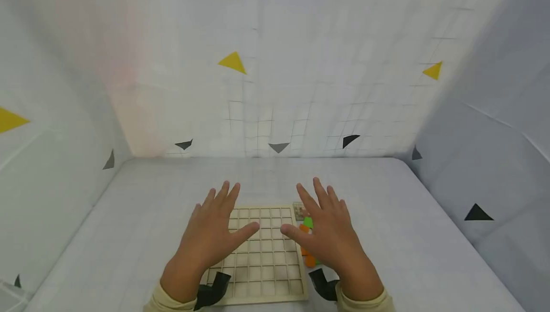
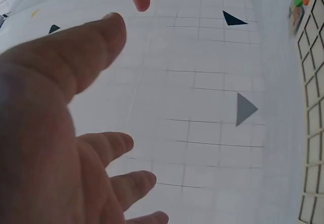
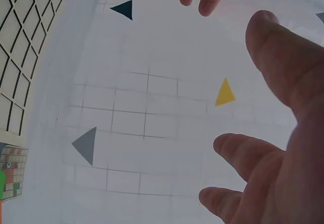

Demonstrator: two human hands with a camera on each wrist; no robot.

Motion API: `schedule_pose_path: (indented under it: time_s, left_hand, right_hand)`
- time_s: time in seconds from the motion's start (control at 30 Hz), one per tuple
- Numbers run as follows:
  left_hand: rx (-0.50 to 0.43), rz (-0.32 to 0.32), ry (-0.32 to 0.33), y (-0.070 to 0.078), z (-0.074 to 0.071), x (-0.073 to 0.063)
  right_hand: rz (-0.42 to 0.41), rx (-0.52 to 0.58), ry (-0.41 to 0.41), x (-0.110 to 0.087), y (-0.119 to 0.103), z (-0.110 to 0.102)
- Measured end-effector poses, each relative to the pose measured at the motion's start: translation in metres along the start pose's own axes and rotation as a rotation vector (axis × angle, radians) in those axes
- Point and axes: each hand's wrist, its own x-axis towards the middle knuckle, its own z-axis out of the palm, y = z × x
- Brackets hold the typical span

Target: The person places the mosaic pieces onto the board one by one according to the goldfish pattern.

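Observation:
Both hands are held up over a pale wooden grid board (image 1: 267,259) lying on the white table. My left hand (image 1: 211,235) is above the board's left side, fingers spread and straight, holding nothing. Over the right edge, my right hand (image 1: 328,233) is likewise spread with nothing in it. The two thumbs point toward each other, apart. Partly hidden by the right hand are several orange pieces (image 1: 310,260) and a green piece (image 1: 308,222). Beside the board's far right corner lies a small patterned card (image 1: 299,211). In the right wrist view the card (image 3: 13,171) shows coloured squares.
The white table (image 1: 142,216) has rounded far corners. White sheet walls (image 1: 326,39) rise behind it and at both sides, marked with yellow triangles (image 1: 233,62), dark triangles (image 1: 478,213) and thin grid lines. A black curved wrist mount (image 1: 213,290) is on each wrist.

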Motion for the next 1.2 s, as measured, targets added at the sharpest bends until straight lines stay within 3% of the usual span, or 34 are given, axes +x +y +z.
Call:
schedule_pose_path:
  time_s: [0.17,0.3,0.47,0.6,0.83,0.97,1.2]
  left_hand:
    - [-0.075,-0.007,-0.071,-0.023,-0.002,-0.015]
    - [-0.19,0.021,-0.135,-0.044,-0.003,-0.023]
    - [-0.26,-0.029,-0.19,-0.069,0.001,-0.028]
    - [-0.229,-0.043,-0.229,-0.091,0.01,-0.025]
    - [-0.092,0.049,-0.321,-0.124,0.022,0.0]
    - [-0.04,0.078,-0.393,-0.128,0.028,0.011]
    - [0.025,0.118,-0.393,-0.125,0.032,0.02]
  right_hand:
    - [0.037,0.031,-0.034,-0.005,0.005,-0.002]
    - [0.113,-0.001,-0.007,-0.011,0.019,-0.013]
    - [0.23,-0.024,-0.015,-0.019,0.032,-0.023]
    - [0.302,-0.028,-0.062,-0.028,0.044,-0.022]
    - [0.442,-0.031,-0.107,-0.042,0.072,-0.013]
    - [0.531,-0.027,-0.125,-0.046,0.081,-0.007]
    - [0.552,-0.015,-0.115,-0.05,0.085,-0.009]
